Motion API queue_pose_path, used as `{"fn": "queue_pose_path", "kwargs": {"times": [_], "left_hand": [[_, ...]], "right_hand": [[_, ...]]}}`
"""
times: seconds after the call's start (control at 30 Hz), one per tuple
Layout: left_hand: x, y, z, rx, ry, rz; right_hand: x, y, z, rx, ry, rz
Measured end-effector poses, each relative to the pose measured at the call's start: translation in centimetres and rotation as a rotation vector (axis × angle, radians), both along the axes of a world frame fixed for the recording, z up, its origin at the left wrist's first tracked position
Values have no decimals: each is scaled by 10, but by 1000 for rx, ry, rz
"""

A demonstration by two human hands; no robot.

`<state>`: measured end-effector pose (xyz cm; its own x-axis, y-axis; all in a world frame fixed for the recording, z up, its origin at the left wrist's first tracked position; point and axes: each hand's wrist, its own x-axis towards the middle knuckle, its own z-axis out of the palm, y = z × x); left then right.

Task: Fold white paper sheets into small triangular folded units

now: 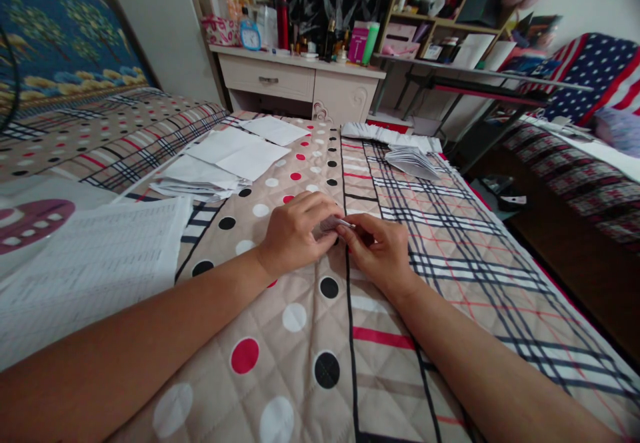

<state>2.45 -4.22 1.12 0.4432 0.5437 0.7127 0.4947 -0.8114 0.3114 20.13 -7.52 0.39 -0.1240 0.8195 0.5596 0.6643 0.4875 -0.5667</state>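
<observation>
Paper, small and folded [330, 224], sits pinched between our hands over the quilted bedspread [320, 336]; our left hand [295, 233] closes its fingers on one end, our right hand [380, 249] on the other. Loose white sheets [235, 156] lie beyond, well apart.

Both forearms are bare from the lower frame edge to the wrists, with no sleeve in view. The left hand [295, 233] and right hand [383, 249] wear no glove, ring, watch or bracelet. Fingernails look short and unpainted.
</observation>
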Motion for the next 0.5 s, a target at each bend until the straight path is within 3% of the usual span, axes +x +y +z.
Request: {"fn": "queue_pose_path", "kwargs": {"times": [0.27,0.5], "left_hand": [[2,0,-3,-111,31,75],[3,-2,1,-46,138,116]], "right_hand": [[-1,0,1,-34,2,2],[-3,1,1,26,11,52]]}}
